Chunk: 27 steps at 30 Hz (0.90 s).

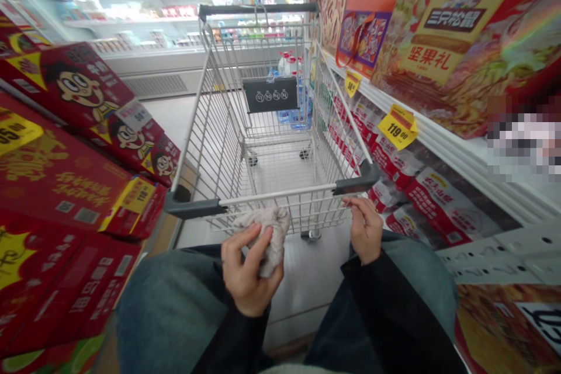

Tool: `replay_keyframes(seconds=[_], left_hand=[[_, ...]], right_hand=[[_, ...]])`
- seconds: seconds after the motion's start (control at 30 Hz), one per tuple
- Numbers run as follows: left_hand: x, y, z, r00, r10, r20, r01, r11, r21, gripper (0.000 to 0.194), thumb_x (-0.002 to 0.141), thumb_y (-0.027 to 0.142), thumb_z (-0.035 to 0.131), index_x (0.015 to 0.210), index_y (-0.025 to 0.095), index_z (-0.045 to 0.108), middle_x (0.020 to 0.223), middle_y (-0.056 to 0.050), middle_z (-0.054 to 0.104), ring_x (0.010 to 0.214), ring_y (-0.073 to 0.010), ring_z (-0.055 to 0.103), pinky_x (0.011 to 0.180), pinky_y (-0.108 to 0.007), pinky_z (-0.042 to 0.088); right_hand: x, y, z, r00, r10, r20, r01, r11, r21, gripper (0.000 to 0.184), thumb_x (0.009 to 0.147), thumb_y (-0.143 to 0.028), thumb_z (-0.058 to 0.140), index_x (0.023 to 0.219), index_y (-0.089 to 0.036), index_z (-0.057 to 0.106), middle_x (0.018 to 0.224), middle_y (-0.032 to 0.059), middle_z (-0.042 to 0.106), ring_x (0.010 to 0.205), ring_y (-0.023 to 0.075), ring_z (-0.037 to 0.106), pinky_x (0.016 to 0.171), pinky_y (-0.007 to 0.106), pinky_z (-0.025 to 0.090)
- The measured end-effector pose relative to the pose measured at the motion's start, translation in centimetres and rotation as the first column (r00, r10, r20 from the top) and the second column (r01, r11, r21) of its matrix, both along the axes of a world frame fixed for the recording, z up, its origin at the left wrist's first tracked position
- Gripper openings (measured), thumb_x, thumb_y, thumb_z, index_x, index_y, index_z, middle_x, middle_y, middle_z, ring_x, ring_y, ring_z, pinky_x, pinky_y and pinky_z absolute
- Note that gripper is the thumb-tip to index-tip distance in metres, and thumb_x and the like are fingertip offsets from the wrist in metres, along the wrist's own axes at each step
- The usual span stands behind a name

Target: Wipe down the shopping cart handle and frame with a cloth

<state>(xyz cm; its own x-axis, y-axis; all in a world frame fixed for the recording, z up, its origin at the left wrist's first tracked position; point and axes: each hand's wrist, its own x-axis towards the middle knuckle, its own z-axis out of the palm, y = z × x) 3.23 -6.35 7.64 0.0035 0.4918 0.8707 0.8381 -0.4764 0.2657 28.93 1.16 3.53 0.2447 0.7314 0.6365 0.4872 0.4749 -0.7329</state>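
Two knees in faded blue jeans (175, 304) are right up close, with two black sleeves (394, 298) between them. Left hand (252, 272) is bunched around one greyish cloth (274, 239), pressed up by the near rim of a wire shopping cart (284, 193). Right hand (367, 231) is pretty narrow, fingertips pinched together at the cart's near edge by the dark corner; can't tell if anything's between them. Cart looks empty, three wheels visible, one black plaque (272, 95) with four round icons.

Label-wise, the big gift box (451, 41) on the right says 三只松鼠 and 坚果礼, and the yellow price tag (398, 127) under it reads 119.00. Over on the left, three cartoon faces show on the red boxes (83, 85), plus a 118-ish yellow tag (137, 198), last digits blurry.
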Motion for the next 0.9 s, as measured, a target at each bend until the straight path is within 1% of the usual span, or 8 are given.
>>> replay_keyframes(seconds=[0.1,0.23,0.3,0.43,0.57,0.77,0.83,0.9], left_hand=[[-0.2,-0.4,-0.3,0.999,0.025,0.035,-0.024,1.000,-0.013,0.057,0.071,0.008,0.085,0.125,0.021,0.070,0.123,-0.013,0.068,0.109,-0.0260,0.067,0.096,-0.043,0.057],[-1.3,-0.6,1.7,0.992,0.114,0.049,-0.119,0.985,0.123,0.071,0.065,0.011,0.090,0.131,0.024,0.068,0.126,-0.012,0.067,0.111,-0.0282,0.067,0.096,-0.046,0.057],[-1.6,-0.3,2.3,0.989,0.144,0.039,-0.148,0.977,0.156,0.070,0.065,0.014,0.090,0.130,0.023,0.067,0.125,-0.012,0.067,0.110,-0.0282,0.067,0.094,-0.047,0.058],[-1.3,0.1,1.2,0.993,0.114,0.017,-0.115,0.986,0.123,0.057,0.069,0.013,0.088,0.122,0.022,0.070,0.119,-0.012,0.068,0.106,-0.0262,0.068,0.092,-0.043,0.059],[-1.4,-0.3,0.0,0.995,0.092,0.038,-0.094,0.995,0.046,0.058,0.070,0.011,0.086,0.124,0.023,0.068,0.119,-0.010,0.068,0.105,-0.0243,0.068,0.092,-0.041,0.058],[-3.1,-0.4,2.6,0.972,0.226,0.063,-0.234,0.953,0.191,0.072,0.062,0.020,0.093,0.128,0.019,0.066,0.124,-0.014,0.068,0.107,-0.0302,0.067,0.093,-0.048,0.057],[-3.1,-0.4,2.6,0.977,0.210,0.029,-0.211,0.962,0.174,0.065,0.064,0.019,0.092,0.124,0.019,0.068,0.121,-0.013,0.069,0.104,-0.0293,0.069,0.090,-0.047,0.058],[-2.9,-0.6,1.8,0.985,0.174,0.009,-0.173,0.977,0.126,0.058,0.067,0.018,0.090,0.121,0.019,0.070,0.119,-0.012,0.070,0.102,-0.0278,0.069,0.088,-0.044,0.059]], right_hand=[[0.0,0.0,0.0,1.000,-0.002,-0.003,0.002,1.000,-0.003,0.025,0.101,-0.023,0.048,0.097,-0.023,0.073,0.092,0.0038,0.074,0.091,0.0233,0.067,0.084,0.039,0.050],[0.0,-0.1,-0.1,1.000,0.004,0.000,-0.004,1.000,0.002,0.025,0.101,-0.022,0.048,0.095,-0.023,0.073,0.091,0.0036,0.074,0.090,0.0231,0.067,0.083,0.039,0.050],[-0.1,-0.1,-0.1,1.000,0.010,0.002,-0.010,1.000,0.004,0.025,0.101,-0.022,0.049,0.096,-0.023,0.073,0.090,0.0034,0.074,0.090,0.0230,0.066,0.082,0.039,0.050],[-0.1,0.0,-0.1,1.000,0.003,0.002,-0.003,1.000,0.003,0.025,0.101,-0.022,0.048,0.096,-0.023,0.073,0.090,0.0038,0.074,0.090,0.0234,0.067,0.082,0.039,0.050],[-0.1,0.0,-0.1,1.000,-0.005,0.007,0.005,1.000,0.000,0.025,0.101,-0.022,0.048,0.096,-0.023,0.073,0.091,0.0043,0.074,0.091,0.0239,0.067,0.082,0.040,0.051],[0.0,0.0,-0.2,1.000,0.006,0.015,-0.006,1.000,-0.005,0.026,0.101,-0.023,0.048,0.095,-0.023,0.073,0.091,0.0040,0.074,0.090,0.0236,0.067,0.082,0.040,0.050],[-0.1,0.0,-0.2,1.000,0.001,0.018,-0.001,1.000,-0.005,0.026,0.101,-0.023,0.048,0.095,-0.023,0.073,0.091,0.0041,0.074,0.091,0.0237,0.067,0.082,0.040,0.050],[-0.1,0.0,-0.1,1.000,0.000,0.022,0.000,1.000,-0.005,0.026,0.101,-0.023,0.048,0.096,-0.023,0.073,0.090,0.0043,0.074,0.091,0.0239,0.067,0.082,0.040,0.050]])
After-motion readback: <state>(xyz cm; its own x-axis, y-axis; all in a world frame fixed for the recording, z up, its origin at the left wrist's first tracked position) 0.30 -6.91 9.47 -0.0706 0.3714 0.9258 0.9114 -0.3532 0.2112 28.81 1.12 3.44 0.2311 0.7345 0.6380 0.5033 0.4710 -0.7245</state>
